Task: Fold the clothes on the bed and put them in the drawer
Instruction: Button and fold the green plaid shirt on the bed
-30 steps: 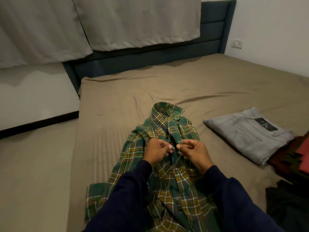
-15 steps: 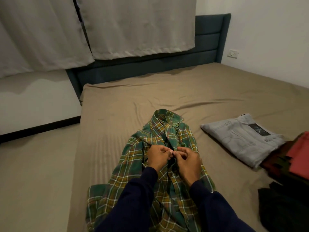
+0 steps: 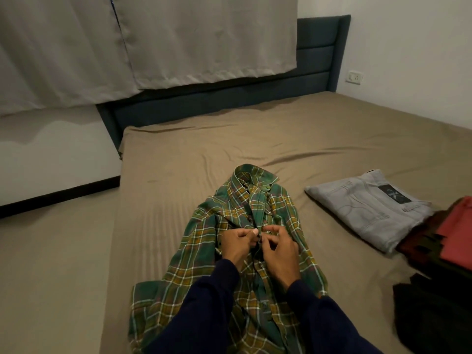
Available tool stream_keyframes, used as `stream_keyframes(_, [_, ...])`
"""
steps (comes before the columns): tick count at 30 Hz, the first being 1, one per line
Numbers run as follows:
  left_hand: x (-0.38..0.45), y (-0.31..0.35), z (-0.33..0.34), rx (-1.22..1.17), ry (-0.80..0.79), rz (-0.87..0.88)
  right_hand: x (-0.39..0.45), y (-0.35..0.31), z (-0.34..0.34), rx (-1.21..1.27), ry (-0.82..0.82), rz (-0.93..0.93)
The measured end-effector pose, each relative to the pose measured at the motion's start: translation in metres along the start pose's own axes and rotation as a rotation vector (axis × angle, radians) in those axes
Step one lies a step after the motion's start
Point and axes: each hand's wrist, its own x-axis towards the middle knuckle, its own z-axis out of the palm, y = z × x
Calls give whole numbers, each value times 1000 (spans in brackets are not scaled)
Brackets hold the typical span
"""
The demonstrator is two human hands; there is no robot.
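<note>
Bed (image 3: 319,139) first: its tan sheet carries everything, and the plaid shirt (image 3: 204,264) lies front-up on it, collar away from the person, likely so the two front edges can be joined before folding. Both hands meet at the shirt's middle line. The left hand (image 3: 238,242) has its fingers (image 3: 249,232) curled and pinching one front edge, and the right hand (image 3: 279,247) has its fingers (image 3: 272,229) curled and pinching the edge facing it; this looks like fastening a button, though the button itself is too small to make out. Beyond the fingers the collar stands rumpled and half open. On the right fingers' side, well apart, grey jeans (image 3: 367,208) sit folded flat, with a red and dark pile (image 3: 454,236) just past them. The shirt is green with yellow and white checks, creased, its left side spilling out loosely towards the bed's edge.
</note>
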Motion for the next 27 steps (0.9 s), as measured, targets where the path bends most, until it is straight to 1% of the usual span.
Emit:
stream_keyframes(2, [-3, -3, 1, -32, -7, -19, 1, 2, -1, 18, 5, 8])
stream_keyframes(6, [-1, -4, 4, -5, -21, -22, 6, 8, 0, -11, 41, 1])
stream_keyframes(8, [1, -2, 5, 49, -1, -18, 8, 9, 2, -36, 67, -19])
stream_keyframes(12, [6, -5, 4, 149, 36, 5, 9, 12, 8, -13, 53, -36])
stream_keyframes(27, [17, -13, 0, 92, -10, -42, 10, 26, 16, 32, 68, -88])
